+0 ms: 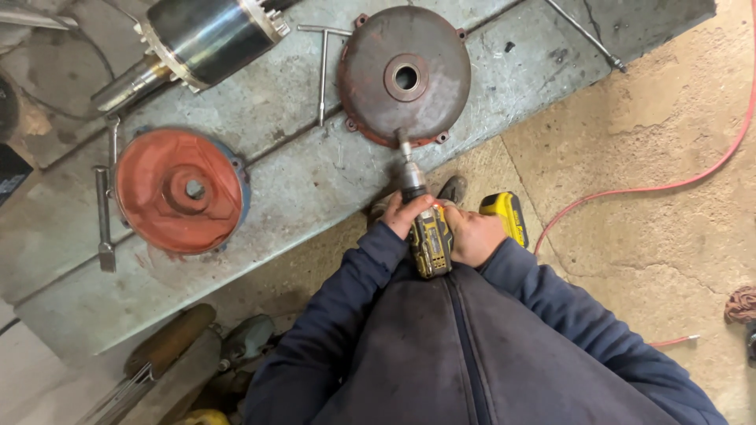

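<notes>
Between both hands (445, 228) sits the yellow drill (429, 236) — socket on the end cover (404, 75).

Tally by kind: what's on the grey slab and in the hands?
Round end covers: 2, dark one, orange-red one
Motor body: 1
T-handle wrench: 1
Yellow power driver: 1, held by left hand and right hand
Total: 5

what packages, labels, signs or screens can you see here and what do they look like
No packages, signs or screens in view.
Only markings: dark panels, too small to make out, on the yellow and black power driver held by the left hand and right hand, and on its yellow battery.
</notes>
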